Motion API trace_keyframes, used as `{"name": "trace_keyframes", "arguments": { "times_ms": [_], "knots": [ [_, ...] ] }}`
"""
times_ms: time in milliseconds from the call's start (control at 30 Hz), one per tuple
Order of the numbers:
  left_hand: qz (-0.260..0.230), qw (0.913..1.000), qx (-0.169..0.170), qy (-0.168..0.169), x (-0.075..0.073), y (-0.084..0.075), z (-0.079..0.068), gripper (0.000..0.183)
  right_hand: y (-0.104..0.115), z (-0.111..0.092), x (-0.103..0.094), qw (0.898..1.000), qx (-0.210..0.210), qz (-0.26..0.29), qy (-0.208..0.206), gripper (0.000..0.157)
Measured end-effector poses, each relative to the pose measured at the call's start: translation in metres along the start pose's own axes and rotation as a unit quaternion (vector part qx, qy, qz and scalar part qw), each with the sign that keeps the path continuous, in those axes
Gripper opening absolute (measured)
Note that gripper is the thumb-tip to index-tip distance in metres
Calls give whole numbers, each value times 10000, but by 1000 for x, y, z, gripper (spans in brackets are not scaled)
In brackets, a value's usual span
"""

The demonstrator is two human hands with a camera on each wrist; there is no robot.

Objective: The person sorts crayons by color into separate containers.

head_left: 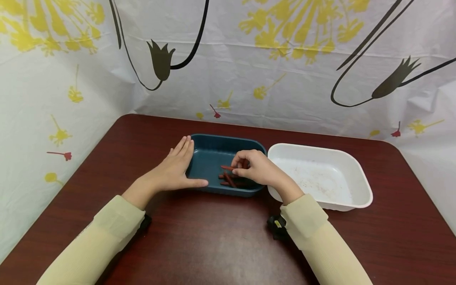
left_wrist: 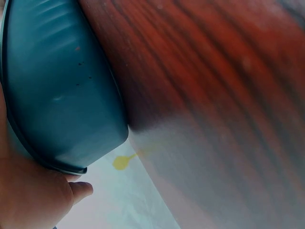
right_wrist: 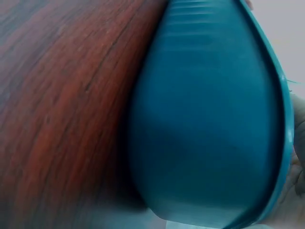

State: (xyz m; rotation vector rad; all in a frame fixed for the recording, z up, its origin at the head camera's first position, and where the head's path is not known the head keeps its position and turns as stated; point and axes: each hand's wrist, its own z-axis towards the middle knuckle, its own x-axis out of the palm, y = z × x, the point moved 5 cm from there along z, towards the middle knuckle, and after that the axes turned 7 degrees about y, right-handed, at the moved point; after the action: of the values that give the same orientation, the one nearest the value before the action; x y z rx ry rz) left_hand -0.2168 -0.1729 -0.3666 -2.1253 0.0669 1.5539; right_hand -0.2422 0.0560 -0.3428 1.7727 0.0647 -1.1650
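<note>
A dark blue tray (head_left: pixel 204 158) stands on the table, with several thin reddish-brown sticks (head_left: pixel 229 180) lying in its right part. My left hand (head_left: pixel 172 168) rests over the tray's left rim, fingers straight and thumb stretched along the near side. Inside the tray, my right hand (head_left: pixel 254 166) pinches one reddish-brown stick (head_left: pixel 227 168) with a tapered tip, thumb and fingertips just above the others. Both wrist views mostly show the outer wall of the tray (left_wrist: pixel 62 109); there the sticks are hidden behind it. The right wrist view is blurred, with part of the right hand (right_wrist: pixel 298 143) at its edge.
Close to the right of the blue tray stands a white tray (head_left: pixel 358 186) with brownish specks on its bottom. The dark red wooden table (head_left: pixel 213 237) spreads toward me. A white sheet with printed flowers (head_left: pixel 213 51) hangs behind and at both sides.
</note>
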Motion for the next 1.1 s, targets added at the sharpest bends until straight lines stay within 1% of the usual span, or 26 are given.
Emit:
{"name": "trace_keyframes", "arguments": {
  "times_ms": [167,333,600,833,1100],
  "knots": [
    [15,10000,24,-33,-2,-2,0,130,-3,5,0,9999,27,-163,-3,5],
    [34,10000,41,-31,-4,-2,1,130,-5,9,0,9992,142,-364,-4,6],
    [41,10000,8,-3,-1,-1,3,130,-7,11,2,9980,364,-506,78,10],
    [38,10000,15,-3,0,-1,2,130,-4,3,1,9978,307,-588,-48,14],
    [66,9999,79,-101,0,-1,0,129,-3,-16,-11,9969,148,-606,-486,15]
  ]
}}
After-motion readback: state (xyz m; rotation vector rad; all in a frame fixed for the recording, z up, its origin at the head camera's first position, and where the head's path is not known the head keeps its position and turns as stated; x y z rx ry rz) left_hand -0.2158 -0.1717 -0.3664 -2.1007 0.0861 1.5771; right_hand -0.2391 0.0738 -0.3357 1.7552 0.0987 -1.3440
